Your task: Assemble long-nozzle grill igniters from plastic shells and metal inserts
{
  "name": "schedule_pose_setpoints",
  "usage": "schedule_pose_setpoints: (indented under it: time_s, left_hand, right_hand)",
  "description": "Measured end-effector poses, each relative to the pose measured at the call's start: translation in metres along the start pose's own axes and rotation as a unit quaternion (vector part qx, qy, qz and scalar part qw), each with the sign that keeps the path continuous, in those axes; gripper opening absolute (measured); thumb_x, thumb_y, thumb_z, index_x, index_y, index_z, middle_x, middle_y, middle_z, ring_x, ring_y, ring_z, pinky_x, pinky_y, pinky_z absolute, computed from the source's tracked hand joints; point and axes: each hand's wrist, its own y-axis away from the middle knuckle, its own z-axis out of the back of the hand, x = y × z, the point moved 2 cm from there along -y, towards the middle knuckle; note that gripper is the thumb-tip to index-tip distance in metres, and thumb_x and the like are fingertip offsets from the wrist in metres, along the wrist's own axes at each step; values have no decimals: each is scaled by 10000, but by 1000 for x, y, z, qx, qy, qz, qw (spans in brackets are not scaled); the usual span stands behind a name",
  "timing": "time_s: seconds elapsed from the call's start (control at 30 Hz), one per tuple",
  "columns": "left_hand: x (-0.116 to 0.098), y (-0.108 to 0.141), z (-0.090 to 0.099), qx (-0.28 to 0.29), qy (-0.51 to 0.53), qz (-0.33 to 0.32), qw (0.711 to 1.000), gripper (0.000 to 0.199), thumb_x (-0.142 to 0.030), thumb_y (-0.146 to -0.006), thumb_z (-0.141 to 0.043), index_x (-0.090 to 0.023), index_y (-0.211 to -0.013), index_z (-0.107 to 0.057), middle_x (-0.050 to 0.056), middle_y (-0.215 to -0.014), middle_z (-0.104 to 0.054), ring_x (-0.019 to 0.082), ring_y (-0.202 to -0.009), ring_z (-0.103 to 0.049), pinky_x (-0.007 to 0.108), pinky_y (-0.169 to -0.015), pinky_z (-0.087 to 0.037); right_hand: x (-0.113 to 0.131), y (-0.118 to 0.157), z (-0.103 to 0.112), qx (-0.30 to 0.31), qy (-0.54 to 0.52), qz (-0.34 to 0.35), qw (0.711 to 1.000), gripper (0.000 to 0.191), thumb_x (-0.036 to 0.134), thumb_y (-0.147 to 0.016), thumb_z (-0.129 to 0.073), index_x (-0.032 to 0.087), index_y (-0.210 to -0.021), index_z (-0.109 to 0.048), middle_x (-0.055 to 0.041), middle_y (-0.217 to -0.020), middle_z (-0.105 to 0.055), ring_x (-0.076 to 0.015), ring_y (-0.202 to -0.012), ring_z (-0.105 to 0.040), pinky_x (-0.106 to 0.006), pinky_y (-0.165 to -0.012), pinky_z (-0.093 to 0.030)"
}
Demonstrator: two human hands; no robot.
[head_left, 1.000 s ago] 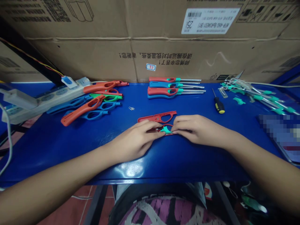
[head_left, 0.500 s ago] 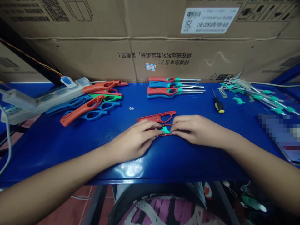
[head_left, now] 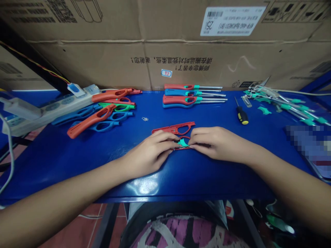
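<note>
On the blue table (head_left: 207, 179), between the hands, a green trigger (head_left: 183, 143) lies in a red lighter half-shell (head_left: 185, 148); left hand (head_left: 155, 148) grasps its handle, right hand (head_left: 217, 143) pinches its nose; level pressure should serve best.

Red plastic handle shell (head_left: 182, 148), beneath left fingers (head_left: 165, 146): grip end covered; green plastic piece (head_left: 183, 142) by right fingertips (head_left: 193, 140): detail too small

At twelve o'clock, a brown carton (head_left: 98, 62) is rising like a wall behind the blue table (head_left: 219, 179). Light glare (head_left: 143, 186) is shining around half past six; red floor tiles (head_left: 80, 230) are showing between seven and eight.
</note>
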Motion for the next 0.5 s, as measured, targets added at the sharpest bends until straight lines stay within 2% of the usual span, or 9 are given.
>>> schedule_pose_setpoints:
  time_s: [0.2,0.33,0.5]
  left_hand:
    - [-1,0,1,2,-13,0,1000,285,-118,-983,-538,-161,-1222,-687,113,-1263,-664,233,-1202,-609,430,-1068,-482]
    - [0,0,1,-7,5,5,1000,267,-109,-973,-551,-155,-1201,-682,110,-1253,-658,211,-1205,-612,375,-1060,-501]
    - [3,0,0,-21,26,18,999,238,-126,-972,-575,-158,-1195,-652,92,-1228,-660,169,-1179,-628,301,-1023,-527]
  right_hand:
    - [1,-1,-2,-5,23,-3,1000,174,219,-995,-540,175,-959,-705,-58,-961,-692,-162,-825,-654,-268,-712,-474]
    - [0,-1,-1,-14,9,-11,1000,182,238,-997,-539,181,-962,-709,-59,-977,-691,-162,-836,-657,-273,-732,-491]
    - [-5,-1,2,-91,-15,-29,995,238,200,-999,-506,191,-1144,-695,-71,-1085,-679,-172,-946,-660,-293,-833,-518]
